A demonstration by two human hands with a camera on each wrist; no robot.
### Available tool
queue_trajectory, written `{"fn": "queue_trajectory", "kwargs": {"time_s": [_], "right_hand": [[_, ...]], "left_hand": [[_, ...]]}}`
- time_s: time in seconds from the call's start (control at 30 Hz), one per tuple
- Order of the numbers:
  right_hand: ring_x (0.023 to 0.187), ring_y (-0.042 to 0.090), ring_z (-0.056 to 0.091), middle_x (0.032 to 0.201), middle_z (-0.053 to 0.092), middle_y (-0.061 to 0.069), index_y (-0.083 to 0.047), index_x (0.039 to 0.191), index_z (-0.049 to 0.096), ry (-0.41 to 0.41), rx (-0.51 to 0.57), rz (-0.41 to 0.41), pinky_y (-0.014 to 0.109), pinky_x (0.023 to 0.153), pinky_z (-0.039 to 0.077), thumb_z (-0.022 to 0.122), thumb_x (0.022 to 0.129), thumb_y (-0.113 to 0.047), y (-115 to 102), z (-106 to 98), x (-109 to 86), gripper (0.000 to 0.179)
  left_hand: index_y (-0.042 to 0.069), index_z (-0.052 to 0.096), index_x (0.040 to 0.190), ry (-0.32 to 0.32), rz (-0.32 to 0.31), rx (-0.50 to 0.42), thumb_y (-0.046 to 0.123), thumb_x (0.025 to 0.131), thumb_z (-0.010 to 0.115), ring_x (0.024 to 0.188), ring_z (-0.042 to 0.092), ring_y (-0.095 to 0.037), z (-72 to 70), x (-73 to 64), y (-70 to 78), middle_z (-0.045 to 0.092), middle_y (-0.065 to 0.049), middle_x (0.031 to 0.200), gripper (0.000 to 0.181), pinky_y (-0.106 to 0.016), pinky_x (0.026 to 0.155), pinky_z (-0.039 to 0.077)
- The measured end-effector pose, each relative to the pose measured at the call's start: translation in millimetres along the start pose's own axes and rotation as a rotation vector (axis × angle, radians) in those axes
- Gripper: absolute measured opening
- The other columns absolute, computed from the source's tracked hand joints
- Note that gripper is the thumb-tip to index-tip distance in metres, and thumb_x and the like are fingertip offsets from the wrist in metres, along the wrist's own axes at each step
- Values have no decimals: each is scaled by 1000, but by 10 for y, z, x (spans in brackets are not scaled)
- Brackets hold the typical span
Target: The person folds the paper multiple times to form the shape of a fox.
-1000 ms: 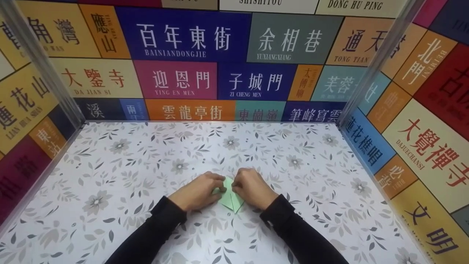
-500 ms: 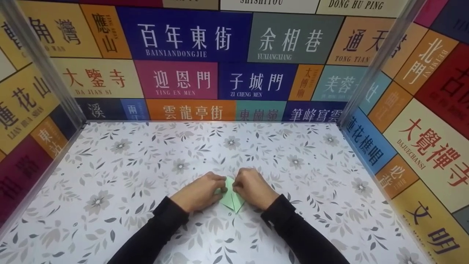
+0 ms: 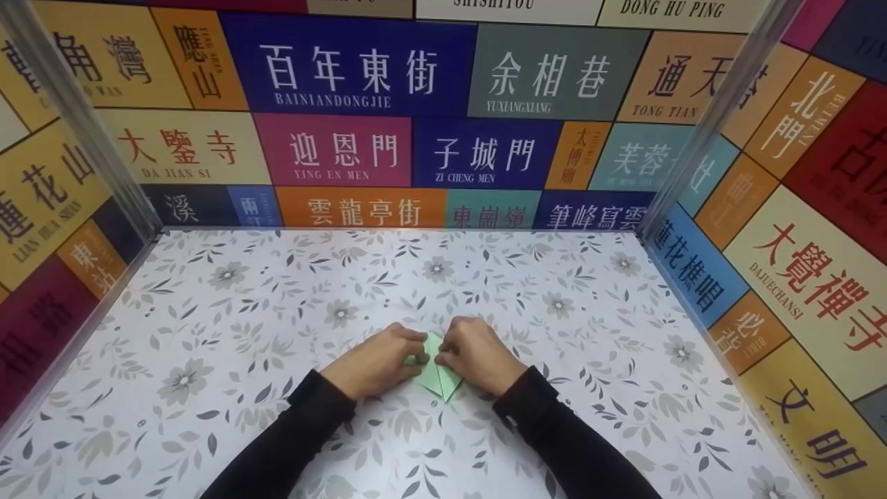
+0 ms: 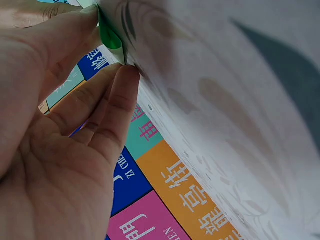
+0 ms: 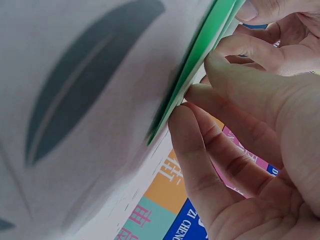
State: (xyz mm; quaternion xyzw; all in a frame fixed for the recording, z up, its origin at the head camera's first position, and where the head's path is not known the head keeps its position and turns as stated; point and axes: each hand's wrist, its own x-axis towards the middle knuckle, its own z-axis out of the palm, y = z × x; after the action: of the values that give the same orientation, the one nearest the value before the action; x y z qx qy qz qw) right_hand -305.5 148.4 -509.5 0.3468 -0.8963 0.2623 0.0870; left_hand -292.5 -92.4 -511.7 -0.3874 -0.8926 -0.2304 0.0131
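A small piece of green folded paper (image 3: 434, 380) lies on the tabletop between my two hands, its pointed end toward me and a crease running down to the point. My left hand (image 3: 378, 360) pinches its left side; in the left wrist view the green paper (image 4: 111, 39) bulges in a small curl by the thumb and fingers. From the other side my right hand (image 3: 481, 355) grips the paper with curled fingers, the thumb on its upper face near the middle crease. In the right wrist view the layered edge of the paper (image 5: 197, 57) runs along the fingertips. The far part is partly hidden by the hands.
The tabletop (image 3: 277, 277) has a white covering with grey flowers and leaves. Panels of coloured sign blocks with Chinese lettering stand at the back (image 3: 346, 69) and along the left and right sides, with clear strips at the corners.
My right thumb has shifted slightly left over the paper toward the middle crease. The left hand and the paper stay almost in place.
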Motion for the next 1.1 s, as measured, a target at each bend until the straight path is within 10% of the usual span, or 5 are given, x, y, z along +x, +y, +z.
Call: {"fn": "queue_trajectory", "kwargs": {"time_s": [1.1], "right_hand": [[84, 30, 77, 91, 80, 12, -1, 92, 90, -15, -23, 44, 42, 79, 68, 98, 88, -5, -56, 24, 7, 10]], "left_hand": [[5, 88, 115, -2, 36, 17, 5, 98, 86, 137, 79, -40, 8, 24, 28, 87, -20, 131, 17, -57, 121, 62]]}}
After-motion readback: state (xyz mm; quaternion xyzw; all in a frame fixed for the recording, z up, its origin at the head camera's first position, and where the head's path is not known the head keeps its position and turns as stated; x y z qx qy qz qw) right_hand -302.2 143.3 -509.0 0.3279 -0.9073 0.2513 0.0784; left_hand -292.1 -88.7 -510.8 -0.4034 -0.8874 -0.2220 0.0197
